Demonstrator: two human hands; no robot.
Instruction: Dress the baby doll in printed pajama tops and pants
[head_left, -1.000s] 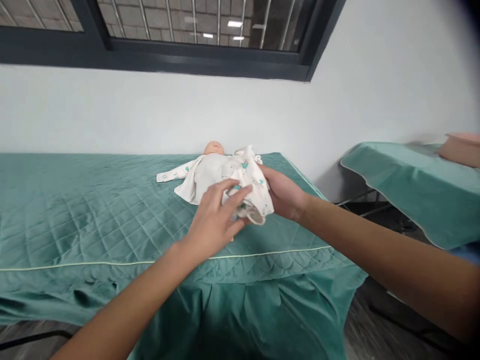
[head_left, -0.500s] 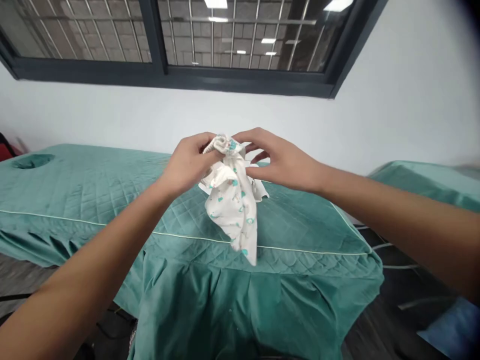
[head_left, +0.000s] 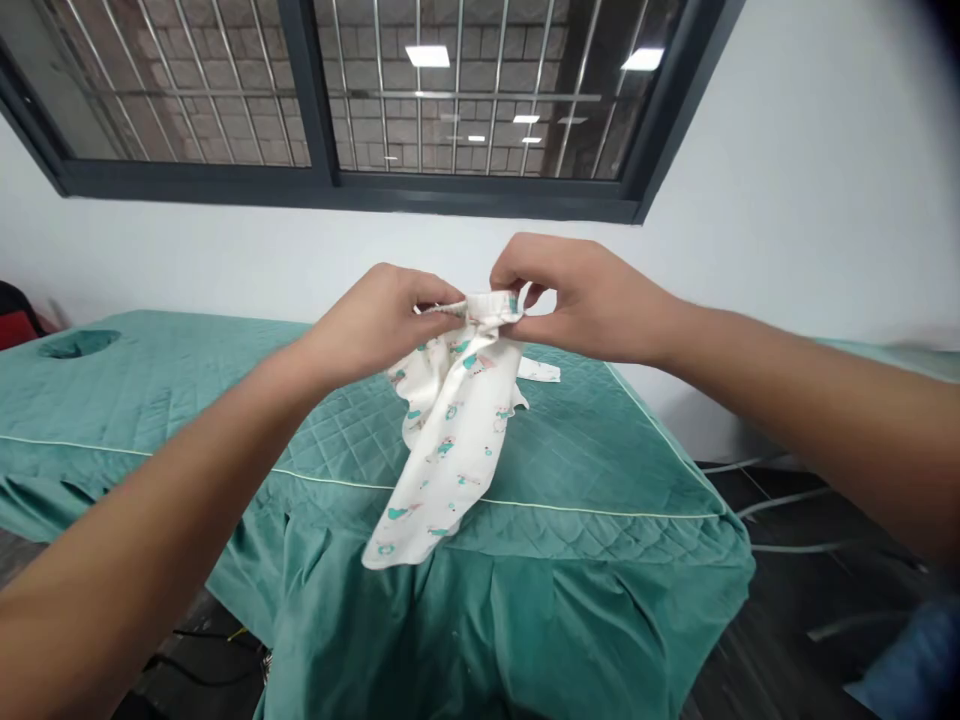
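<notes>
Small white baby pants (head_left: pixel 454 455) with a green and pink print hang over the bed, their gathered waistband at the top. My left hand (head_left: pixel 386 320) pinches the left end of that waistband between thumb and fingers. At its right end, my right hand (head_left: pixel 574 298) grips the band in the same way. One leg drapes down past the bed's front edge; the other part is bunched behind it. Behind the pants, a piece of white printed cloth (head_left: pixel 541 371) lies on the bed, partly hidden.
A green quilted cover with a skirt drapes the bed (head_left: pixel 615 450), which has a round hole (head_left: pixel 79 343) at the far left. A white wall (head_left: pixel 300 250) and barred window (head_left: pixel 480 195) stand behind. Pale cables (head_left: pixel 787 500) run at the right.
The crumpled pants have been opened out, with the waistband now stretched between both hands. My right hand has closed on the band, and the hanging leg has swung left.
</notes>
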